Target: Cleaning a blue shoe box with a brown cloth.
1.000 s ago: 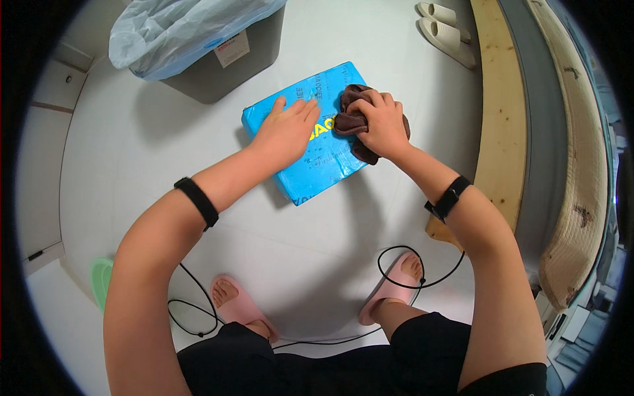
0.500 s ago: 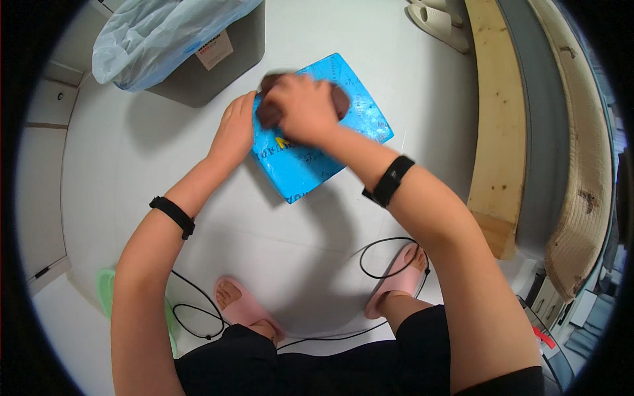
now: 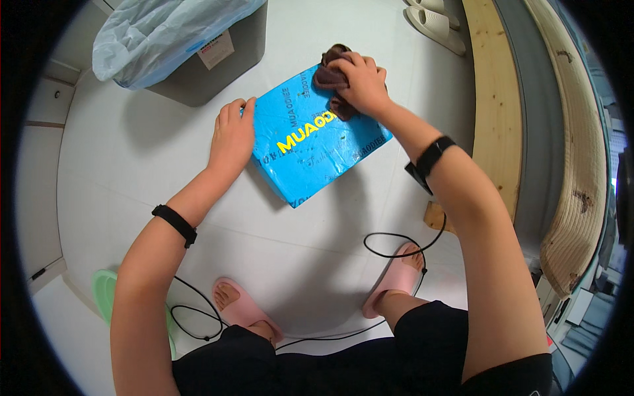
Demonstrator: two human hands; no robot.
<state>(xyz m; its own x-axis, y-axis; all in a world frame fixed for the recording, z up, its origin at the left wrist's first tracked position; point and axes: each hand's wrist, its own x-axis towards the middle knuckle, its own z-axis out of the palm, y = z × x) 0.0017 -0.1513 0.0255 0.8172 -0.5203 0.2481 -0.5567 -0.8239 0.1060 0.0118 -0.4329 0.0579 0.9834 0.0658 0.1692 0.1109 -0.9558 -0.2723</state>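
A blue shoebox-like box [image 3: 290, 168] with yellow and dark lettering lies on the pale floor in front of me. My left hand [image 3: 234, 129] grips its left side, the fingertips curling at the upper left edge. Over the far right part of the lid, my right hand [image 3: 364, 84] presses a bunched dark brown cloth [image 3: 330, 78] against the surface. The cloth spills out beyond my fingers on the left and below. Wet-looking shiny patches show on the lid.
A grey bin [image 3: 198, 86] lined with a pale blue bag [image 3: 152, 46] stands at the upper left. A wooden bed rail [image 3: 498, 119] runs along the right. Beige slippers [image 3: 432, 26] lie at the far right. Black cables [image 3: 396, 254] loop near my pink slippers [image 3: 247, 307].
My right hand has swept the brown cloth rightward across the lid, from the left part to the far right corner. The left hand stays at the box's left side.
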